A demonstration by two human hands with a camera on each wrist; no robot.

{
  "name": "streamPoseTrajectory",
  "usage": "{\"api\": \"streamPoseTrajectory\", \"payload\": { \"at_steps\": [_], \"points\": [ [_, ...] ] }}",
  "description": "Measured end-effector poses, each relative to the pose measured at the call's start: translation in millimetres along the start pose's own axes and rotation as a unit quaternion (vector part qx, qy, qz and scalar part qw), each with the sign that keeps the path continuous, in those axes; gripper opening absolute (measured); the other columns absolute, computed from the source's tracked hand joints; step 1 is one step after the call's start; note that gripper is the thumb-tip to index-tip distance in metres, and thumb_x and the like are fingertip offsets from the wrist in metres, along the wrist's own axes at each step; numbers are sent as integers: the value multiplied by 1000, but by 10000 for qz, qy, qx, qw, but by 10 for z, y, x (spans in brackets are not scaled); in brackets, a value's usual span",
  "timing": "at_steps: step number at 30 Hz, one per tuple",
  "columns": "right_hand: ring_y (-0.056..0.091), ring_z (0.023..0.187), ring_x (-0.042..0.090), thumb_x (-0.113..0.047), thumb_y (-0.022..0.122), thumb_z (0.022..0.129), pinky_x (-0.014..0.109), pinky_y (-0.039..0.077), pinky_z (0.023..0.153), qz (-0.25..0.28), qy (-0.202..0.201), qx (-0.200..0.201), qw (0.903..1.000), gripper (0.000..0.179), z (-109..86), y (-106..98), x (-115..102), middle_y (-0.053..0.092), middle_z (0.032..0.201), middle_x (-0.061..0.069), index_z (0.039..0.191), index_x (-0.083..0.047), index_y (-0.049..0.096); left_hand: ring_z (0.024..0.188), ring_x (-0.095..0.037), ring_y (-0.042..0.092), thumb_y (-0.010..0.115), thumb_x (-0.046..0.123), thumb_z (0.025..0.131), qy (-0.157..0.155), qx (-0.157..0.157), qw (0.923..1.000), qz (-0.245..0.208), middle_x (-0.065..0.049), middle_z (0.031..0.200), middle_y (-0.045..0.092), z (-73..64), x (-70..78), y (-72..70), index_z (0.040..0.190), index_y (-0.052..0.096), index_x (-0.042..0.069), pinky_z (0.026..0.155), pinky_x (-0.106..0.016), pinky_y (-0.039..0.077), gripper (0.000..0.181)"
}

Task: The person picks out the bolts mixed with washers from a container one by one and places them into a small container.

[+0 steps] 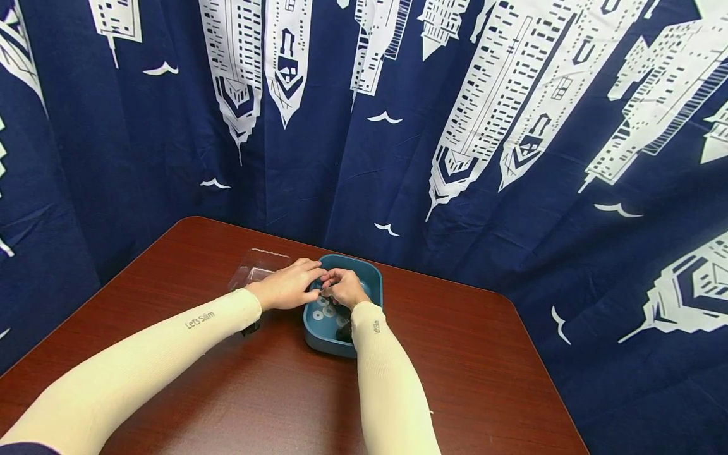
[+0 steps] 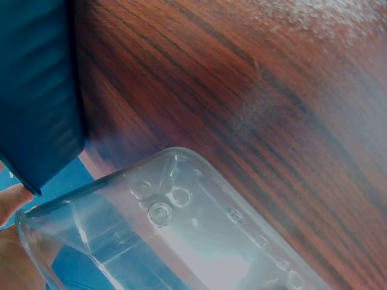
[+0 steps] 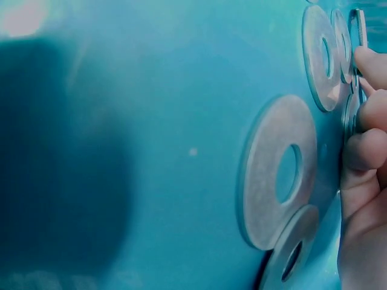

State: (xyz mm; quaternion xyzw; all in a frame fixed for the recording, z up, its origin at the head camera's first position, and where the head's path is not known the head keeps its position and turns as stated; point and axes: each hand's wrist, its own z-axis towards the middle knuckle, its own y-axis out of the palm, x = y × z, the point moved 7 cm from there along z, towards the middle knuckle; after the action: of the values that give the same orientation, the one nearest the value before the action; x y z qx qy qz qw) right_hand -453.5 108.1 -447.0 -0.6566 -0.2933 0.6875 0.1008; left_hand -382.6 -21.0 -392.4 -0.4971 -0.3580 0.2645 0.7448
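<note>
A blue bin point(image 1: 372, 273) holds several flat metal washers point(image 1: 318, 314), large in the right wrist view. My right hand point(image 1: 344, 288) reaches into it with curled fingers. Between its fingertips it pinches a small metal piece with a ridged, thread-like edge point(image 3: 361, 29), partly hidden by the fingers. Across the bin's left side lies my left hand point(image 1: 290, 284), its fingers stretched toward the right hand. In the left wrist view a fingertip point(image 2: 13, 200) of it touches the bin's rim. Close beside the left hand is a clear plastic tray point(image 1: 256, 268).
The brown table point(image 1: 483, 373) extends around the bin. Behind it hangs a dark blue curtain point(image 1: 318, 170) with white building prints. The clear tray stands left of the bin, partly behind the left hand. A dark thing point(image 1: 344, 332) shows by the right wrist.
</note>
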Motion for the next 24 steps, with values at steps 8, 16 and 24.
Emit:
{"api": "streamPoseTrajectory", "payload": {
  "at_steps": [8, 16, 24],
  "points": [
    [49, 48, 12, 6, 75, 80, 23, 41, 45, 2, 114, -96, 9999, 24, -28, -3, -15, 64, 73, -2, 102, -3, 72, 143, -35, 39, 60, 25, 95, -54, -77, 9999, -60, -20, 153, 45, -13, 4, -8, 141, 56, 2, 115, -48, 37, 51],
    [51, 47, 13, 6, 75, 80, 23, 41, 44, 72, 64, -211, 9997, 23, -37, -21, -14, 63, 72, -1, 100, -5, 71, 143, -34, 39, 60, 26, 95, -65, -91, 9999, -38, -20, 154, 45, -15, 9, -9, 141, 56, 3, 115, -48, 38, 52],
    [53, 51, 12, 7, 72, 82, 22, 45, 48, 65, -30, -213, 9997, 22, -67, -53, -43, 62, 71, 0, 103, -1, 71, 143, -35, 40, 60, 25, 95, 3, -33, 9999, -105, -21, 153, 45, -17, 10, -14, 141, 56, 5, 115, -49, 38, 51]
  ]
}}
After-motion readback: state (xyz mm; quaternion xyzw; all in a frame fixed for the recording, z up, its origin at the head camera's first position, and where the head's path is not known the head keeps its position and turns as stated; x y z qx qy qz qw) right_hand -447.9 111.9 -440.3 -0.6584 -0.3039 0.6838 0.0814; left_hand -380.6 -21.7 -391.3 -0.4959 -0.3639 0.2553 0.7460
